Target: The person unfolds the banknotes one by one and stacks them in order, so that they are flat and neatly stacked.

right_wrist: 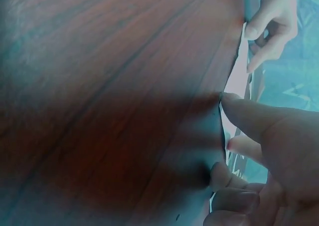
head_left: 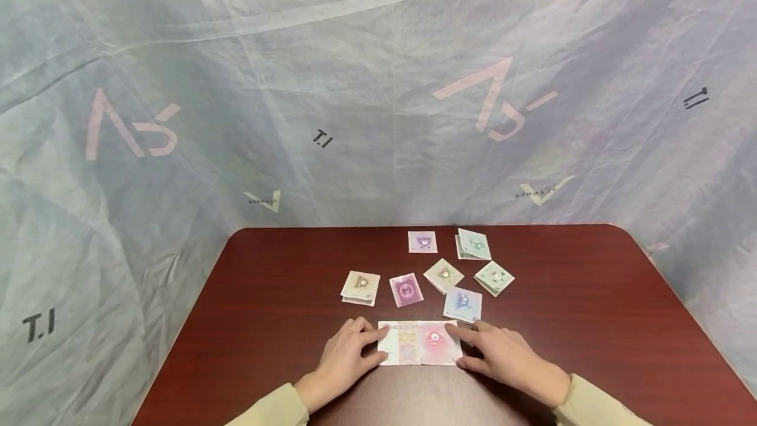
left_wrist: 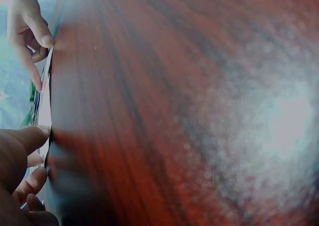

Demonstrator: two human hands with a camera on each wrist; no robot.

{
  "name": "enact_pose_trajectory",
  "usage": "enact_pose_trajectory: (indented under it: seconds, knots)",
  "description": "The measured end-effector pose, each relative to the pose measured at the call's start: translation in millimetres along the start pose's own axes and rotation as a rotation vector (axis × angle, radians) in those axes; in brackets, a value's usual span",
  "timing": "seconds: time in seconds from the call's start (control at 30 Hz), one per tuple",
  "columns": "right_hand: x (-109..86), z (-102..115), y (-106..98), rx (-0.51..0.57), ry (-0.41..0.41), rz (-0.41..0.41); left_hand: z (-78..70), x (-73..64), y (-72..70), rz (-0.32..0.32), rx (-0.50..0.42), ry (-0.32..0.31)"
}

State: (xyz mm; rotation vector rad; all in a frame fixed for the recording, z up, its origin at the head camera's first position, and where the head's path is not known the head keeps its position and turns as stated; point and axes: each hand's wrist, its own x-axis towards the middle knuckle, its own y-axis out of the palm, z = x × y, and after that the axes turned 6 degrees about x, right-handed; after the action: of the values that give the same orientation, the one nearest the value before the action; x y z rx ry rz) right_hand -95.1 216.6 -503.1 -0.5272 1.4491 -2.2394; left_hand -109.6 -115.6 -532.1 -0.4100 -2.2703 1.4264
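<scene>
A pink and white play banknote (head_left: 438, 345) marked 100 lies unfolded near the front of the table, with a crease across its middle. On its left end rest the thumb and index finger of my left hand (head_left: 345, 354), one at each corner. My right hand (head_left: 503, 355) touches the right end the same way, thumb at the near corner and index finger at the far one. In the left wrist view the note (left_wrist: 46, 106) appears edge-on, slightly raised at the crease. The right wrist view shows my right thumb (right_wrist: 249, 113) stretched along its near edge.
Beyond the note lie several folded play banknotes: a blue one (head_left: 463, 305), a dark purple one (head_left: 406, 290), two brown ones (head_left: 361, 287), a light purple one (head_left: 422, 242) and two green ones (head_left: 495, 278). A printed grey cloth (head_left: 378, 84) hangs behind the dark red table (head_left: 266, 321).
</scene>
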Motion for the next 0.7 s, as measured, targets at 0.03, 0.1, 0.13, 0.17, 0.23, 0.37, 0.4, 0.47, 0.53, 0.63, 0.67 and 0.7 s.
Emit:
enact_pose_trajectory:
  seconds: [0.03, 0.1, 0.13, 0.17, 0.23, 0.37, 0.4, 0.47, 0.53, 0.63, 0.67, 0.7]
  knots:
    - [0.5, -0.1, -0.6, 0.002, -0.002, 0.000, 0.0, -0.4, -0.2, -0.001, -0.001, -0.001]
    - [1.4, -0.3, -1.6, 0.008, -0.001, 0.002, 0.0, -0.4, -0.6, -0.006, 0.004, 0.000]
    - [1.6, -0.5, -2.0, 0.013, 0.004, 0.004, 0.0, -0.3, -0.7, -0.007, 0.007, 0.000]
    - [1.7, -0.7, -2.3, 0.016, 0.009, 0.006, 0.0, -0.2, -0.8, -0.008, 0.012, 0.002]
    - [1.5, -1.2, -2.4, 0.023, 0.021, 0.014, 0.0, -0.2, -0.7, -0.006, 0.019, 0.004]
    - [1.2, -2.6, -1.3, 0.028, 0.021, 0.020, 0.1, -1.5, -0.4, -0.002, 0.026, 0.003]
    - [1.3, -2.6, -1.3, 0.027, 0.012, 0.015, 0.3, -1.8, -0.4, -0.003, 0.027, 0.002]
    - [2.5, -2.8, -2.1, 0.035, -0.005, -0.012, 0.6, -1.9, -0.6, -0.006, 0.031, 0.002]
    - [4.7, -2.7, -5.1, 0.051, -0.010, -0.054, 1.0, -1.5, -0.7, -0.010, 0.037, 0.003]
    - [11.0, -5.5, -13.8, 0.101, 0.014, -0.132, 0.9, 0.0, -1.2, -0.019, 0.050, 0.010]
    - [13.8, -7.5, -17.5, 0.123, 0.030, -0.154, 0.7, 0.6, -1.4, -0.022, 0.056, 0.013]
    - [16.7, -10.0, -21.6, 0.145, 0.049, -0.174, 0.6, 1.3, -1.5, -0.026, 0.062, 0.015]
